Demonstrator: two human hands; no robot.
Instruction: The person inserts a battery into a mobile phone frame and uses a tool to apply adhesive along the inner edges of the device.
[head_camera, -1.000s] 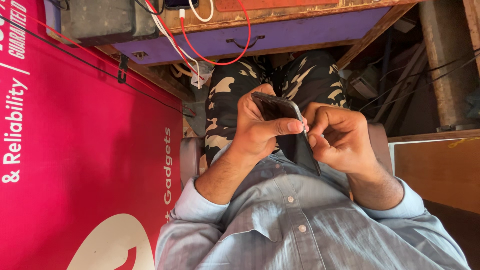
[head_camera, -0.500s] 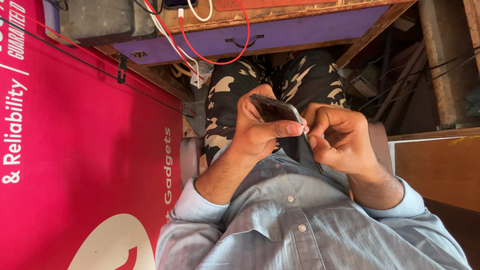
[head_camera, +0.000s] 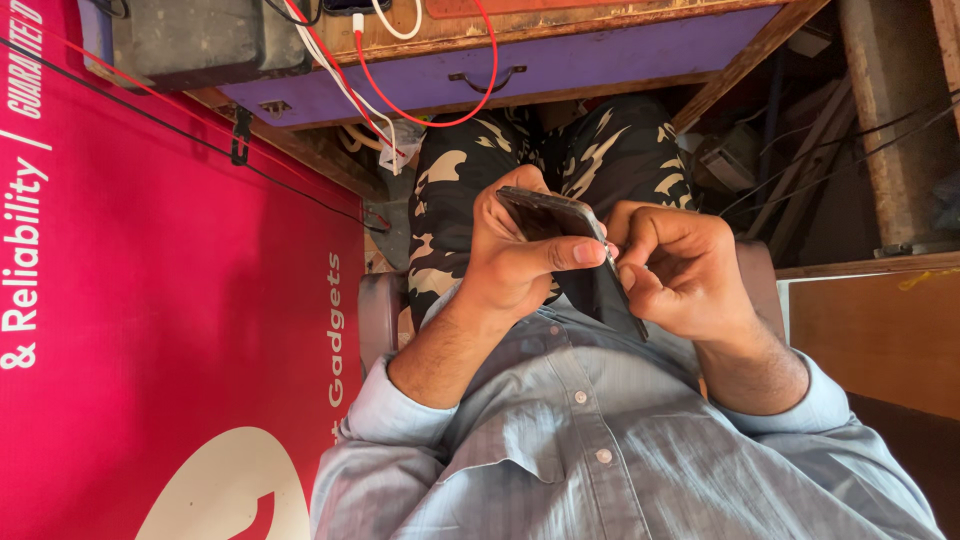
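A dark, slim smartphone (head_camera: 548, 213) is tilted above my lap. My left hand (head_camera: 505, 270) grips it from the left, with the thumb laid across its side edge. My right hand (head_camera: 680, 270) is curled against the phone's right edge, and its fingertips pinch there just beside my left thumb. The frames do not show whether a small tool sits between those fingers. The phone's lower end (head_camera: 605, 300) runs down between both hands toward my light blue shirt (head_camera: 600, 440).
Camouflage trousers (head_camera: 450, 180) lie under the hands. Ahead is a wooden desk with a purple drawer (head_camera: 600, 55), a red cable (head_camera: 478, 105), white cables and a dark box (head_camera: 200, 40). A red banner (head_camera: 150, 300) fills the left, and a wooden panel (head_camera: 870, 330) stands at the right.
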